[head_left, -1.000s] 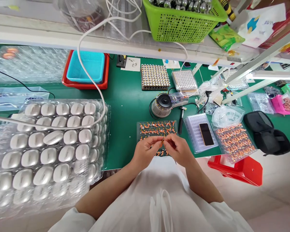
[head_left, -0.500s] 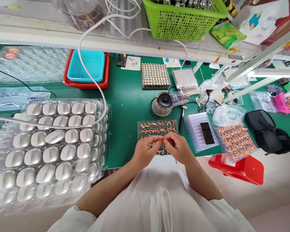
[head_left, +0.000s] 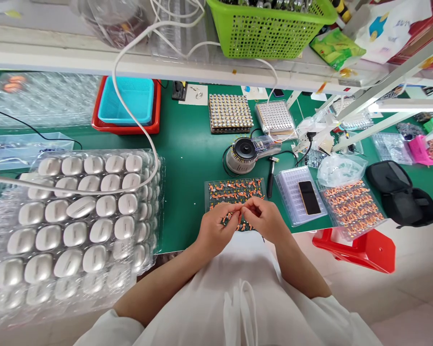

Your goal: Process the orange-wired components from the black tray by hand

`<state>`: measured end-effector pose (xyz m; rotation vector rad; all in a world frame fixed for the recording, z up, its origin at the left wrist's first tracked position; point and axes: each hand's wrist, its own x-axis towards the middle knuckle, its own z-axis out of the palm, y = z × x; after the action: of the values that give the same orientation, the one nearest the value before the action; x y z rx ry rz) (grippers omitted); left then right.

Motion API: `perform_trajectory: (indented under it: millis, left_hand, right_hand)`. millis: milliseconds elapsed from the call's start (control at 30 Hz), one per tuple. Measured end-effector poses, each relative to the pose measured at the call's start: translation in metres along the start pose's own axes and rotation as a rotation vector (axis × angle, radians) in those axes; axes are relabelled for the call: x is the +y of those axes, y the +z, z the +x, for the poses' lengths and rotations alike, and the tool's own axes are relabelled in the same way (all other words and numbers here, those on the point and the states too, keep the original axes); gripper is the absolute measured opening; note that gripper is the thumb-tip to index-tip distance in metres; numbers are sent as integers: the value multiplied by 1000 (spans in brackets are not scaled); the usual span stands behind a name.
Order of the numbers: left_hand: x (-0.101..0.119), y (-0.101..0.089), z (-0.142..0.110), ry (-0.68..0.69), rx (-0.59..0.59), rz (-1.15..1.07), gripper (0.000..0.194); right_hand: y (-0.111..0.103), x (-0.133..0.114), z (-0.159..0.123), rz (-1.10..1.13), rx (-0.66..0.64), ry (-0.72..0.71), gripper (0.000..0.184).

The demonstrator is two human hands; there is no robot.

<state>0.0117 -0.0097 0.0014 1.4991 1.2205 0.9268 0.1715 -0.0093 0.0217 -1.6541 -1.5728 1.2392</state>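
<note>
My left hand (head_left: 219,224) and my right hand (head_left: 264,217) meet fingertip to fingertip above a dark tray (head_left: 220,183) filled with small orange curved parts. Both are closed in a pinch at the same spot. Whatever sits between the fingertips is too small and too covered to make out. The two hands hide part of the tray's middle. Just beyond the tray stands a round grey tape dispenser (head_left: 243,154), and a small hammer (head_left: 271,178) lies to the right of it.
On the left are stacked clear trays of silvery oval cases (head_left: 75,234). To the right lie a phone (head_left: 309,197) on clear trays, a bagged tray of orange parts (head_left: 351,209) and a black case (head_left: 400,194). A shelf with a green basket (head_left: 270,33) overhangs the bench.
My hands stay pinched together over the tray with only a slight shift of the fingers. An orange bit seen at the fingertips earlier is now hidden. The view has shifted slightly.
</note>
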Motion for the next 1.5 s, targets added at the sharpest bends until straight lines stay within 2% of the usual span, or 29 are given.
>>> perform_trajectory:
  millis: [133, 267, 400, 633, 833, 1133, 1333, 1500]
  left_hand:
    - [0, -1, 0, 24, 4, 23, 19]
    - [2, -3, 2, -9, 3, 18, 20]
    - [1, -6, 4, -112, 9, -53, 17]
    - [-3, -10, 11, -295, -16, -380, 16]
    - [-3, -13, 12, -385, 4, -528, 26]
    - [-3, -10, 5, -306, 28, -558, 32]
    - [-2, -8, 2, -300, 77, -452, 20]
    - [-2, -4, 2, -322, 120, -480, 16]
  right_hand:
    - [2, 1, 0, -42, 55, 25, 17]
    - [5, 1, 0, -70, 114, 25, 16]
    - [6, 5, 3, -31, 160, 34, 36]
    - [14, 20, 6, 210, 80, 1, 30]
    - [19, 23, 1, 374, 38, -105, 28]
    - [22, 15, 3, 365, 84, -155, 15]
    - [27, 15, 4, 352, 165, -217, 8]
    - [33, 15, 1, 336, 242, -276, 7]
